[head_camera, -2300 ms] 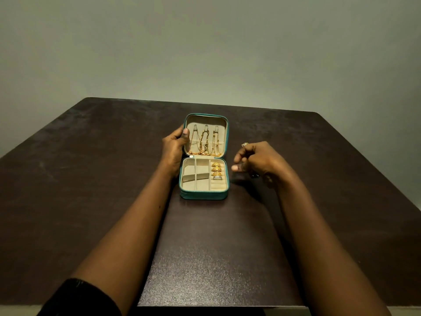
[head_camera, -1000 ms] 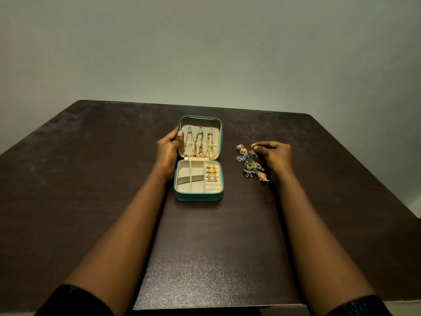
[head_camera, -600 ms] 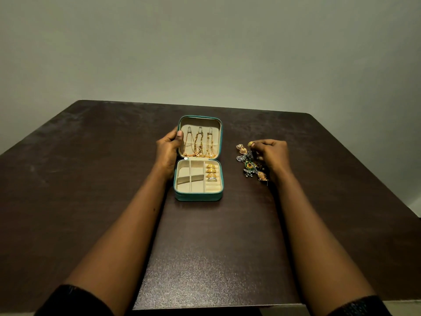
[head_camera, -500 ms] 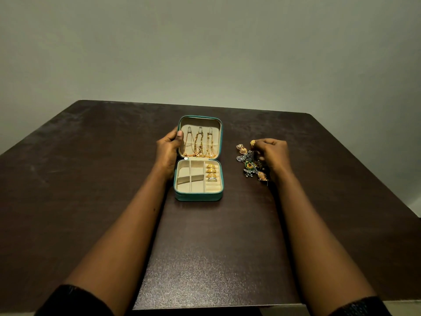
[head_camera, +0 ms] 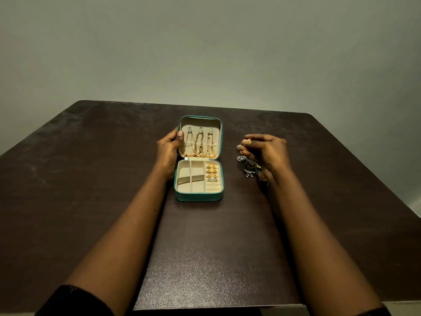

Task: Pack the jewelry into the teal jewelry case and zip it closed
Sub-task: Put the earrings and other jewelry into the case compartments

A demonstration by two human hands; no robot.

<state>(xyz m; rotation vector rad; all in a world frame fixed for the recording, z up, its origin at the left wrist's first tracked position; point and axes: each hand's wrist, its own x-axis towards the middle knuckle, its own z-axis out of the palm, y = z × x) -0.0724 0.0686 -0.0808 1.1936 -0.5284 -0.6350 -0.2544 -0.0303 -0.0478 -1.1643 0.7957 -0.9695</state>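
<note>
Dark brown wood-look table (head_camera: 205, 258), speckled sheen at the near edge, carrying all items. Two bare forearms are reaching in from the near side, a black sleeve (head_camera: 75, 299) showing at the near left.

Case (head_camera: 198, 197), teal outside, cream lining, is lying open at mid-table with its lid (head_camera: 200, 120) standing up on the far side. Near tray: divided compartments, the two on the left holding nothing visible, the right-hand ring rolls holding four rings (head_camera: 211, 172) in a row, three gold and one paler. Lid interior: three gold chains (head_camera: 200, 144) are hanging from hooks, their lower ends gathered along the pocket edge.

Left hand (head_camera: 168, 149) is gripping the lid's left edge, thumb over the rim on the inside, fingers behind.

Loose jewelry pile (head_camera: 249, 167), silver and dark pieces, is lying on the table right of the case, apart from it and partly under the right hand.

Right hand (head_camera: 268, 151) is hovering over that pile, fingertips pinched together on a small gold earring (head_camera: 247, 141) lifted above the table.
</note>
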